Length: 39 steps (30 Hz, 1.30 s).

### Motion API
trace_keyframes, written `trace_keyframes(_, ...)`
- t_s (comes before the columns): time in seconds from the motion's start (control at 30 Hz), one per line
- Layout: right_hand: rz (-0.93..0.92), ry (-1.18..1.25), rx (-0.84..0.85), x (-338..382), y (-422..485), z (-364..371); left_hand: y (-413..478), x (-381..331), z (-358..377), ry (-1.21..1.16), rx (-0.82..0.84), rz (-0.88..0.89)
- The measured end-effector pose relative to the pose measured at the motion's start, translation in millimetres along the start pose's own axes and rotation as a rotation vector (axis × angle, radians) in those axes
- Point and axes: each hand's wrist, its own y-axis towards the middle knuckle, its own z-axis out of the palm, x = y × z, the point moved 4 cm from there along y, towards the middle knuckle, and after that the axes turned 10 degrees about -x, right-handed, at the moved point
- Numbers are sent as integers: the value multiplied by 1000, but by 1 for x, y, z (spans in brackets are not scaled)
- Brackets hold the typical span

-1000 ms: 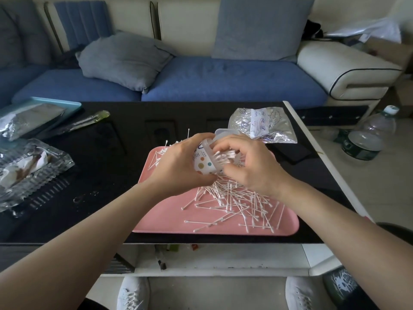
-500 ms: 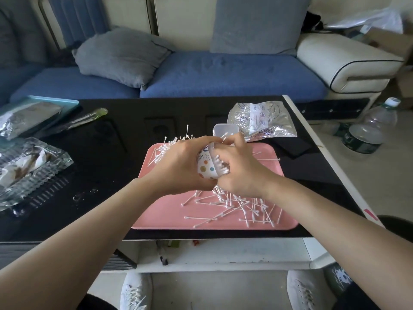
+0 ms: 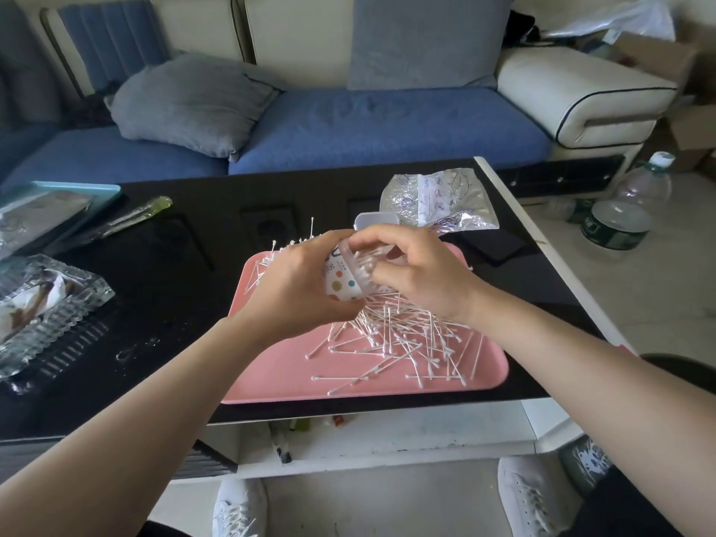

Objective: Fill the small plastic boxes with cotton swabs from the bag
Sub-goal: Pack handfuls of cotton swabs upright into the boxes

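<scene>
Both hands meet over the far half of a pink rectangular plastic tray (image 3: 348, 393), which lies on the black glossy worktop (image 3: 186, 265) near its right front corner.

The left hand (image 3: 298, 288) is wrapped round a small clear plastic box (image 3: 345, 282) w/ a white label dotted in orange, blue & green. The fingers are curled under and behind it, and the box is tipped w/ its open end toward the right. The right hand (image 3: 422, 273) is clamped on the clear upper end of the same box, fingers & thumb curled round it. A tight bundle of swabs shows thru the clear wall. Can't tell if the fingertips also pinch swabs.

Loose white cotton swabs (image 3: 407, 343) lie in a crisscross heap on the tray, right below & in front of the hands, w/ a few strays toward the tray's front edge. More swab tips stick up behind the left hand.

A crinkled clear printed plastic bag (image 3: 438, 199) lies on the worktop just beyond the tray, at the right rear. Beside it, touching the tray's far edge, is a small white plastic lid or box (image 3: 376, 220), partly hidden by the hands.

At the left of the worktop are a ribbed glass dish (image 3: 46, 312) and a teal tray (image 3: 77, 188). Behind is a blue sofa (image 3: 387, 125) w/ a grey cushion (image 3: 186, 102). A clear water bottle (image 3: 620, 211) stands on the floor at right.
</scene>
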Motion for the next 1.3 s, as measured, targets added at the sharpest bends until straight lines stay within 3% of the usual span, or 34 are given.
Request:
trace_keyframes(0.2, -111, -15, -251, -4, -9, 0, 0, 3, -6, 116, -146, -16)
trace_keyframes(0.47, 94, 108, 53, -8, -29, 33, -3, -1, -6, 314, -273, 48)
trace_keyframes(0.6, 128, 226, -92, -10, -24, 27, -4, -2, -5, 335, -293, 88)
trace_keyframes(0.73, 81, 255, -4, -10, -26, 35, -4, -4, -4, 363, -314, 131)
trace_keyframes(0.83, 85, 287, -146, -12, -21, 27, -4, -2, -4, 358, -308, 133)
trace_keyframes(0.97, -106, 40, -344, -8, -15, 7, -2, 0, -2, 322, -249, 156)
trace_keyframes(1.13, -374, -256, -267, 0, -8, 1, -3, 1, 0, 239, -203, 168)
trace_keyframes(1.3, -358, -307, -178, -5, -4, -1, -3, 5, -3, 217, -193, 148)
